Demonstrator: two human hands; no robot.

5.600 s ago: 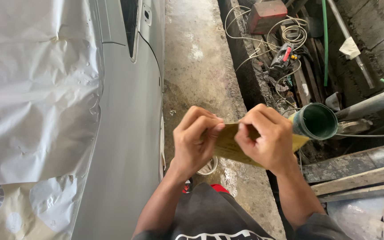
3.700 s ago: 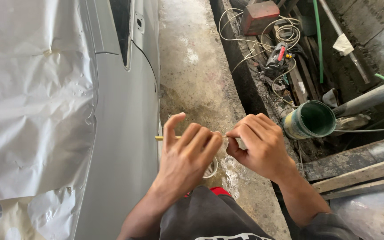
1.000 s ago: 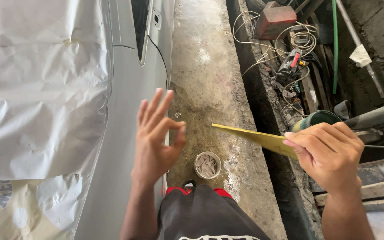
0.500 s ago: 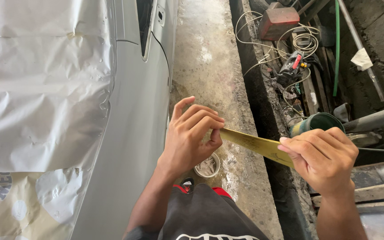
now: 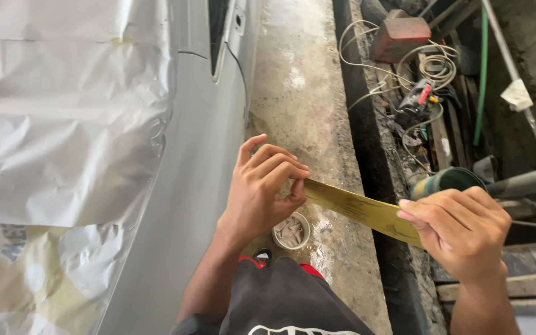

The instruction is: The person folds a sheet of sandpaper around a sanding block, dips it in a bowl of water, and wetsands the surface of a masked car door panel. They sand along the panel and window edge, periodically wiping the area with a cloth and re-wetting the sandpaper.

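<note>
Closest to the camera, at the bottom edge, sit the person's dark shorts (image 5: 293,304) with a red-trimmed shoe (image 5: 262,259) peeking out beneath them. Just above, both hands hold one thing between them: a long yellow strip of sandpaper (image 5: 358,208), stretched taut in the air over the concrete floor (image 5: 299,93). Its long axis runs from upper left to lower right, sloping down toward the right hand (image 5: 460,232). That hand's grip is pressed together on the strip's lower end, thumb under and fingers curled over, so that end is hidden inside the fist. The left hand (image 5: 262,195) pinches the upper end with the fingertips bent down onto the thumb; from this grip the strip lies out to the right and slightly down. Both hands are touching it, neither nearer than the other.

Directly under the left hand a small round tub of grey paste (image 5: 291,231) stands on the floor, well apart from the strip. To the left rises a silver car panel (image 5: 200,186), partly masked with crinkled paper (image 5: 63,136). Beside the right hand a green pipe end (image 5: 451,180) shows. Farther off, a trench holds tangled white cable (image 5: 417,62), a power tool with a red switch (image 5: 418,98) and a reddish box (image 5: 401,34).
</note>
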